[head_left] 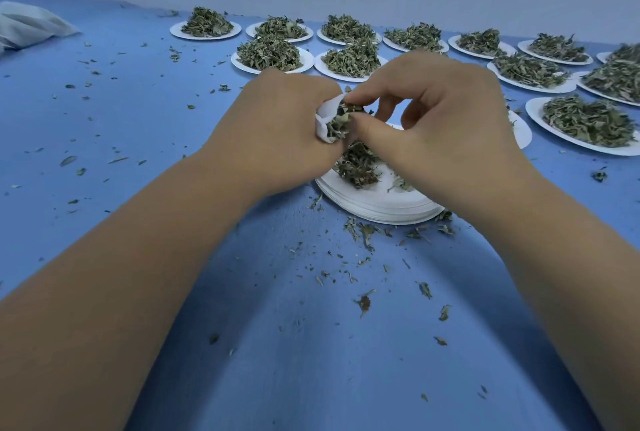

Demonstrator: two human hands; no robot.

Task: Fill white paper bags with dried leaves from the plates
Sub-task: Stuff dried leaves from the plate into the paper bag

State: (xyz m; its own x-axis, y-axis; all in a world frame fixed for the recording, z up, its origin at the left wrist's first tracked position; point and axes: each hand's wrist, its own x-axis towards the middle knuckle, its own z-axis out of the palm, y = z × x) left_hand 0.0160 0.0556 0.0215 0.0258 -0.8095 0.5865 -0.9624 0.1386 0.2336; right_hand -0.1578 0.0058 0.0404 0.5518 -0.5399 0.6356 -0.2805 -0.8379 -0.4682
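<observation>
My left hand (277, 129) grips a small white paper bag (325, 115) with its mouth turned to the right. Dried green leaves (341, 120) fill the mouth of the bag. My right hand (436, 119) pinches those leaves between thumb and forefinger at the bag's opening. Both hands hover over a stack of white paper plates (377, 203) near the middle of the table. A small heap of dried leaves (356, 167) lies on the top plate, partly hidden by my hands.
Several white plates heaped with dried leaves (270, 54) stand in rows across the back and right of the blue table (138, 101). Loose leaf bits (363, 302) litter the cloth. A pale crumpled bag or cloth (24, 27) lies at the far left.
</observation>
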